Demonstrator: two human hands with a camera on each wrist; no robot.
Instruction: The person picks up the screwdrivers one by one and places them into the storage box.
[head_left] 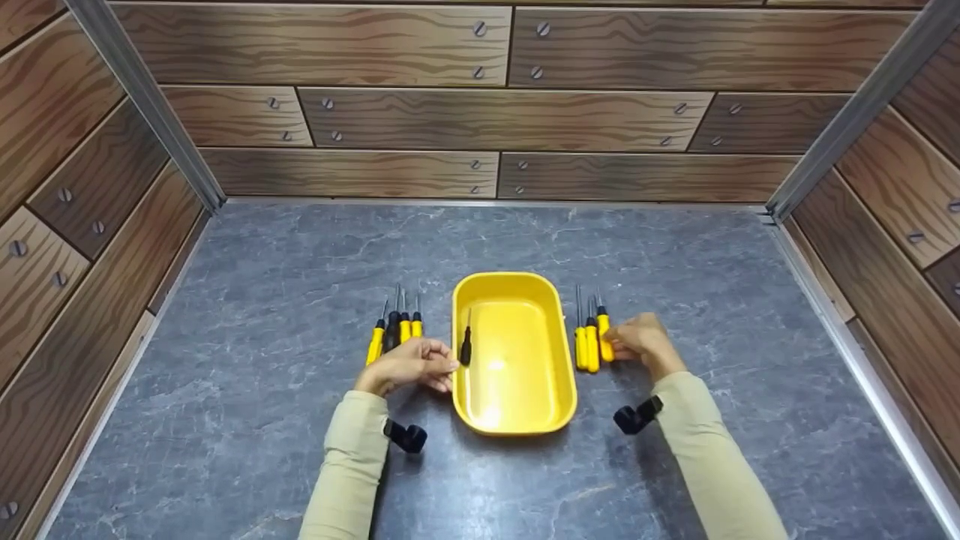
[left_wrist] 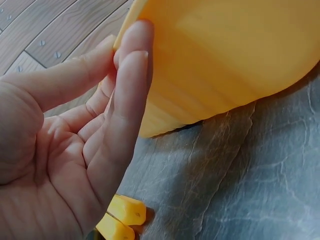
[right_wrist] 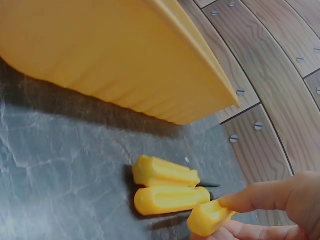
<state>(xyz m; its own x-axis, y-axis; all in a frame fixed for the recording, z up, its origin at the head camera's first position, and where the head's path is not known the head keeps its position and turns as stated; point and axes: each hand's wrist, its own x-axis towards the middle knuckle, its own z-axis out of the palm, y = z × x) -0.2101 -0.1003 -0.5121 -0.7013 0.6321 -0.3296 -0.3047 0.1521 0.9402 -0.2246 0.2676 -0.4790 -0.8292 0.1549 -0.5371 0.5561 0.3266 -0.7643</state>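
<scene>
Eight screwdrivers show in the head view, and only one of them – a small black screwdriver [head_left: 466,349] – lies inside the yellow tray [head_left: 502,360], close along its left wall. The tray stands on the grey tabletop [head_left: 262,300] between two groups: the left group [head_left: 405,328] has three yellow handles and one black, the right group [head_left: 592,349] three yellow handles. With one in and seven outside, the work looks to be at an early stage, if the tray is where they belong; the right group seems to be the one in hand, and the left group lies unheld beside the left hand [head_left: 405,365].

That hand pinches the tray's near-left rim between thumb and fingers, while the right hand [head_left: 640,337] grips the rightmost screwdriver [head_left: 606,345] by its handle.

From above, this screwdriver seems simply to lie in line with its neighbours; the right wrist view shows thumb and fingers closed on the handle, whose end appears tipped up, though whether the shaft touches the tabletop I cannot tell. The left wrist view shows the tray's outer wall and two yellow handle ends below the palm, but nothing of the tray's inside – only the head view gives that
</scene>
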